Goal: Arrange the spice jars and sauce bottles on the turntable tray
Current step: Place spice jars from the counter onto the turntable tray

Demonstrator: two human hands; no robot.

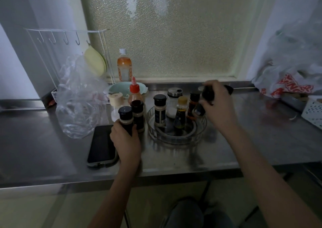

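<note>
A clear round turntable tray [176, 137] sits on the steel counter. On it stand a black-capped spice jar [159, 111], a white shaker with a metal lid [173, 104], a small dark sauce bottle with a yellow cap [180, 113] and a reddish spice jar [193, 104]. My right hand [217, 105] grips a dark-capped jar [208, 92] at the tray's right rear rim. My left hand [126, 140] grips a black-capped spice jar [125, 118] on the counter left of the tray. Behind it stand a second dark jar [138, 115], a red-capped sauce bottle [134, 91] and a beige-lidded jar [115, 102].
A black phone [102, 145] lies flat by my left hand. A crumpled clear plastic bag [76, 98] and a white wire rack [69, 37] fill the left. A pale green bowl [122, 88] and an orange drink bottle [124, 67] stand behind. Bags [289, 81] and a white basket [313, 111] sit right.
</note>
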